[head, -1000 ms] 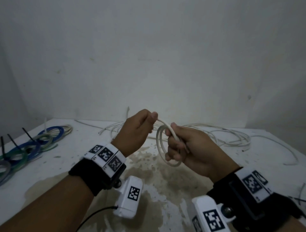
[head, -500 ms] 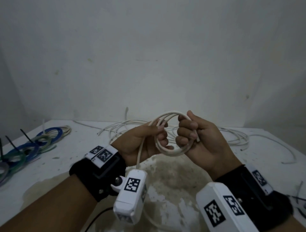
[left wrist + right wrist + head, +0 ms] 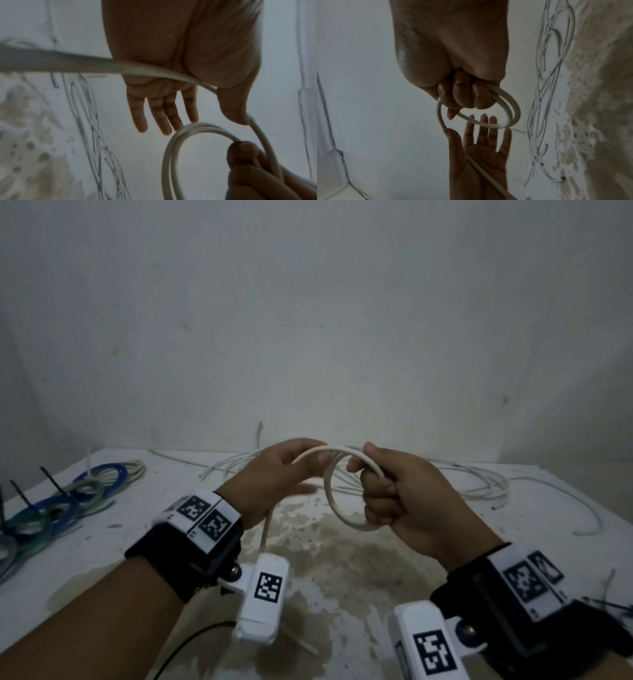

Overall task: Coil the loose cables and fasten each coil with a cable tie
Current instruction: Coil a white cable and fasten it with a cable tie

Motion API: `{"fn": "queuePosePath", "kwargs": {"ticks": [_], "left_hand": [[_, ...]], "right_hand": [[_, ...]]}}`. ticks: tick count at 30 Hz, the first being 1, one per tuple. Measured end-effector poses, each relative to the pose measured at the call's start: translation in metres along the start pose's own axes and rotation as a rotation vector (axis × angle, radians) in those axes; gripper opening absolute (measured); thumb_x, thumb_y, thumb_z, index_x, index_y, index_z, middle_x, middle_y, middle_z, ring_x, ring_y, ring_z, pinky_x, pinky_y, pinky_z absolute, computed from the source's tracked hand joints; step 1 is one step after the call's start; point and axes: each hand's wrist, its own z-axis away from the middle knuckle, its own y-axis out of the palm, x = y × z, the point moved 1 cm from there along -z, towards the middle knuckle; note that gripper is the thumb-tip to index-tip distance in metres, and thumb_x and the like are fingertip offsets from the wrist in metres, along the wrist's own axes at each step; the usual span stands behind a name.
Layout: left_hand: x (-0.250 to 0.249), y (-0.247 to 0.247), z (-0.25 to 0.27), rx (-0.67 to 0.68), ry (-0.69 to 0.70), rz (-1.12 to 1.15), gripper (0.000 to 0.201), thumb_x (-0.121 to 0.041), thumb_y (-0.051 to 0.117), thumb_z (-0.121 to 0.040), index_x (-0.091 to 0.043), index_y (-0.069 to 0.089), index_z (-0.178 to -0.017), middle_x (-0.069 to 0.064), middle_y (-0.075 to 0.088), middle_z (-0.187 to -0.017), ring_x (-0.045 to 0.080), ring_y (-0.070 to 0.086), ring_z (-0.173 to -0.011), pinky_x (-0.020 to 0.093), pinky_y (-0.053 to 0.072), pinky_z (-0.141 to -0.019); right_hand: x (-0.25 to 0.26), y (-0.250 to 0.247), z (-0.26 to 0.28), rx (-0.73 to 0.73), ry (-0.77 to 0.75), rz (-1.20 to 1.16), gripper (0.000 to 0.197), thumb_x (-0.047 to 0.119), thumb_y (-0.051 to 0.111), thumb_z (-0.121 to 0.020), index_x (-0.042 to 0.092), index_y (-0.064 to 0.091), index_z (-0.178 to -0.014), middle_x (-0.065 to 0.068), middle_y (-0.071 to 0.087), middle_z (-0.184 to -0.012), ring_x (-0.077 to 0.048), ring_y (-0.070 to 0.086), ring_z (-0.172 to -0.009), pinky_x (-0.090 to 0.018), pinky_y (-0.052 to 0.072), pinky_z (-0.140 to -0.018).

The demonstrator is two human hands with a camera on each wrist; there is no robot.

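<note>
Now my right hand (image 3: 397, 491) grips the 2-turn coil (image 3: 337, 501) upright; my left hand (image 3: 274, 474), fingers straight (thumb guiding), feeds the cable (image 3: 60, 65) across its palm from just left of it.

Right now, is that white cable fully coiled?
Partly: right hand grips a few loops of the white cable; the rest trails across the left hand.

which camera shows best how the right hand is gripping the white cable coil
The right wrist view: the right hand's curled fingers close round the white cable coil. The head view shows the fist from above; the left wrist view catches only fingertips at its corner.
</note>
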Motion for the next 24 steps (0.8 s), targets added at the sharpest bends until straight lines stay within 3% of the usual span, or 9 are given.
{"fn": "queuePosePath", "kwargs": {"ticks": [2, 4, 5, 8, 11, 13, 16, 19, 24], "left_hand": [[-0.004, -0.004, -0.001, -0.076, 0.086, -0.073, 0.036, -0.034, 0.07, -0.067, -0.008, 0.068, -0.091, 0.003, 0.066, -0.077, 0.015, 0.063, -0.07, 0.033, 0.056, -0.069], [-0.006, -0.005, 0.0, -0.088, 0.105, -0.107, 0.031, -0.035, 0.07, -0.068, -0.009, 0.068, -0.084, -0.003, 0.057, -0.06, 0.01, 0.049, -0.054, 0.025, 0.046, -0.053], [-0.005, -0.005, 0.0, -0.07, 0.097, -0.106, 0.029, -0.036, 0.07, -0.071, -0.01, 0.068, -0.084, -0.004, 0.054, -0.06, 0.009, 0.045, -0.054, 0.023, 0.04, -0.053], [0.002, -0.004, 0.001, 0.03, 0.031, -0.036, 0.026, -0.035, 0.064, -0.082, -0.013, 0.067, -0.094, 0.005, 0.061, -0.084, 0.016, 0.051, -0.077, 0.027, 0.042, -0.069], [0.001, 0.0, 0.004, 0.017, -0.018, -0.035, 0.037, -0.029, 0.051, -0.08, -0.002, 0.067, -0.098, 0.015, 0.067, -0.097, 0.028, 0.061, -0.094, 0.043, 0.046, -0.091], [-0.004, 0.003, 0.005, 0.0, 0.024, -0.194, 0.043, -0.028, 0.048, -0.079, 0.005, 0.069, -0.097, 0.021, 0.069, -0.101, 0.032, 0.063, -0.099, 0.044, 0.048, -0.096], [-0.014, 0.013, 0.006, -0.009, 0.102, -0.224, 0.031, -0.015, 0.042, -0.093, 0.003, 0.068, -0.093, 0.015, 0.068, -0.084, 0.022, 0.065, -0.078, 0.03, 0.055, -0.078], [-0.019, 0.024, 0.006, 0.016, 0.031, 0.022, 0.038, -0.02, 0.034, -0.101, 0.0, 0.06, -0.083, 0.006, 0.051, -0.057, 0.022, 0.05, -0.054, 0.034, 0.053, -0.063], [-0.02, 0.042, 0.005, -0.008, -0.109, 0.342, 0.036, -0.034, 0.039, -0.101, -0.011, 0.049, -0.074, -0.007, 0.027, -0.047, 0.007, 0.023, -0.038, 0.019, 0.028, -0.039]], "right_hand": [[-0.002, 0.001, 0.002, -0.007, -0.003, 0.076, 0.04, 0.033, 0.036, -0.1, 0.006, 0.057, -0.08, 0.006, 0.023, -0.044, -0.007, 0.014, -0.035, -0.023, 0.012, -0.044], [-0.002, 0.003, 0.004, 0.015, -0.009, 0.114, 0.042, 0.041, 0.04, -0.096, 0.007, 0.059, -0.08, 0.006, 0.021, -0.046, -0.008, 0.014, -0.037, -0.025, 0.011, -0.046], [-0.002, 0.004, 0.005, 0.037, -0.009, 0.131, 0.043, 0.045, 0.043, -0.092, 0.007, 0.059, -0.081, 0.006, 0.021, -0.047, -0.008, 0.013, -0.038, -0.024, 0.011, -0.046], [-0.003, 0.006, 0.007, 0.103, -0.014, 0.187, 0.042, 0.048, 0.049, -0.081, 0.008, 0.061, -0.08, 0.007, 0.022, -0.047, -0.007, 0.015, -0.038, -0.021, 0.015, -0.044], [-0.003, 0.003, 0.007, 0.111, -0.003, 0.198, 0.042, 0.044, 0.046, -0.088, 0.006, 0.061, -0.08, 0.006, 0.022, -0.048, -0.008, 0.015, -0.039, -0.021, 0.016, -0.044], [-0.003, 0.0, 0.006, 0.106, 0.017, 0.219, 0.042, 0.039, 0.042, -0.095, 0.004, 0.061, -0.079, 0.005, 0.021, -0.048, -0.009, 0.015, -0.039, -0.022, 0.014, -0.045], [0.002, -0.001, 0.003, 0.106, 0.007, 0.24, 0.044, 0.036, 0.04, -0.098, 0.006, 0.06, -0.073, 0.006, 0.022, -0.046, -0.009, 0.015, -0.037, -0.02, 0.016, -0.043], [0.013, 0.0, -0.001, 0.005, -0.086, 0.277, 0.044, 0.034, 0.041, -0.098, 0.007, 0.058, -0.068, 0.007, 0.025, -0.041, -0.009, 0.018, -0.034, -0.017, 0.021, -0.039], [0.017, -0.001, -0.013, -0.282, -0.364, 0.621, 0.041, 0.039, 0.046, -0.097, 0.009, 0.056, -0.07, -0.002, 0.043, -0.05, -0.017, 0.039, -0.043, -0.03, 0.036, -0.048]]}}
